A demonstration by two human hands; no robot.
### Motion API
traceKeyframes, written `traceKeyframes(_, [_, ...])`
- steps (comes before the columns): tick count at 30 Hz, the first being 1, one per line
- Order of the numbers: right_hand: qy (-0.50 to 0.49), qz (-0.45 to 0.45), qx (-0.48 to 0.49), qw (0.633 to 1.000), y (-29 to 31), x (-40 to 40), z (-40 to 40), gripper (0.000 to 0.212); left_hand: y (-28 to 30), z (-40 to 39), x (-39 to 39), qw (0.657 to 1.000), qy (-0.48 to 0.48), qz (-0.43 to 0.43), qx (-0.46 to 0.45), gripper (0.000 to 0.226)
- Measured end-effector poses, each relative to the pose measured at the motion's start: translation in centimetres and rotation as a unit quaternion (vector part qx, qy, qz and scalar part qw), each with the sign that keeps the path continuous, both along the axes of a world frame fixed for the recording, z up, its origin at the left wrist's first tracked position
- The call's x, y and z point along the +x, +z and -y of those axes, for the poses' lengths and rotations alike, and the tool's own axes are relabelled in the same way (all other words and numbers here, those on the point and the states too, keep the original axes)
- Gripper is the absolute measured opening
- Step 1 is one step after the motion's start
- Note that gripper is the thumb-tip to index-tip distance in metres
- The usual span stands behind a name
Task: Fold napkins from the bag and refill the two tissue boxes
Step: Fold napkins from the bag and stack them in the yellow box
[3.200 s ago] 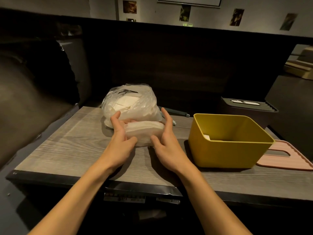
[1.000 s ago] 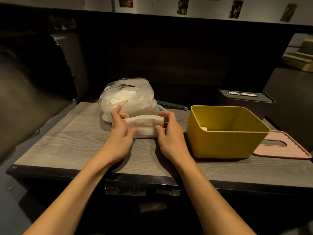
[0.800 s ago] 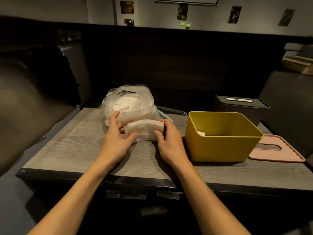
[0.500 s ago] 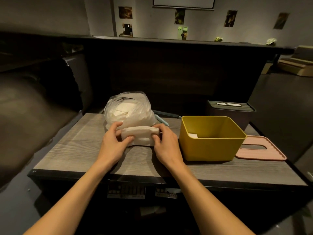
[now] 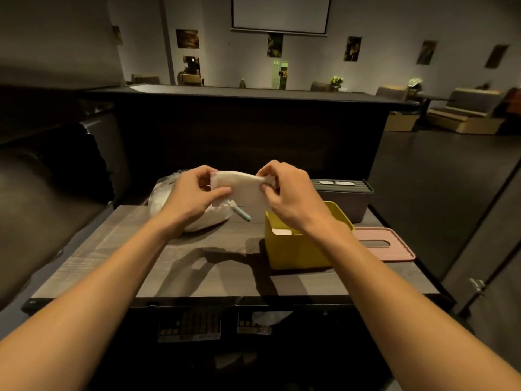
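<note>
A white folded napkin stack [image 5: 244,190] hangs in the air above the table, held at both ends. My left hand [image 5: 194,197] pinches its left end and my right hand [image 5: 290,193] pinches its right end. Behind my left hand lies the clear plastic bag of napkins [image 5: 169,201], partly hidden. The open yellow tissue box [image 5: 293,249] stands below my right wrist with a little white paper inside. Its pink slotted lid [image 5: 386,245] lies flat to the right. A dark lidded tissue box [image 5: 345,197] stands behind the yellow one.
A light blue pen [image 5: 243,213] lies on the wooden table [image 5: 214,266] beside the bag. A dark padded seat [image 5: 42,198] runs along the left, and a dark partition [image 5: 239,131] rises behind the table. Open floor lies to the right.
Both hands have lifted the napkin stack off the table, up and slightly to the right, over the yellow box's near-left corner. The view has tilted upward.
</note>
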State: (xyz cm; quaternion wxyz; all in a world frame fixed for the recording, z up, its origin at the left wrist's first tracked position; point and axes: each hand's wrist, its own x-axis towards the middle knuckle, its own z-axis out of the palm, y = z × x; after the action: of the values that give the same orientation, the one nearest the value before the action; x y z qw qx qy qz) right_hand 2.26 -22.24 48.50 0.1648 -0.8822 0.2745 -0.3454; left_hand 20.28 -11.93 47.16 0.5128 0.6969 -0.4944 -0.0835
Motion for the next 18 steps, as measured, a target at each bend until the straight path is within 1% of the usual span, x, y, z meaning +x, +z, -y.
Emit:
traceKeyframes(3, [-0.030, -0.019, -0.007, 0.999, 0.3, -2.8, 1.5, 0.022, 0.6, 2.6, -1.7, 0.999, -0.042, 0.019, 0.007, 0.027])
traceKeyframes(7, [-0.057, -0.038, 0.002, 0.998, 0.2, -5.7, 2.3, 0.026, 0.6, 5.3, -3.7, 0.997, -0.075, 0.028, 0.014, 0.029])
traceKeyframes(9, [-0.060, -0.047, 0.006, 0.997, -0.1, -6.7, 2.4, 0.031, 0.4, 6.3, -4.4, 0.995, -0.081, 0.042, 0.030, 0.036])
traceKeyframes(11, [-0.066, -0.083, 0.021, 0.994, -0.4, -7.3, 2.8, 0.037, 0.6, 7.5, -4.9, 0.992, -0.087, 0.070, 0.053, 0.046])
traceKeyframes(13, [-0.081, -0.148, 0.045, 0.985, -0.4, -7.1, 3.3, 0.037, 1.3, 8.5, -5.2, 0.985, -0.090, 0.115, 0.087, 0.056])
traceKeyframes(15, [-0.078, -0.211, 0.085, 0.971, -0.1, -6.6, 3.7, 0.028, 1.9, 9.6, -5.6, 0.967, -0.084, 0.196, 0.137, 0.065])
traceKeyframes(17, [-0.039, -0.273, 0.136, 0.951, 0.4, -6.1, 3.9, 0.020, 2.1, 10.4, -6.4, 0.935, -0.076, 0.294, 0.182, 0.067])
traceKeyframes(18, [-0.015, -0.305, 0.156, 0.939, 0.6, -5.9, 4.1, 0.018, 2.1, 10.7, -6.9, 0.913, -0.069, 0.350, 0.196, 0.065])
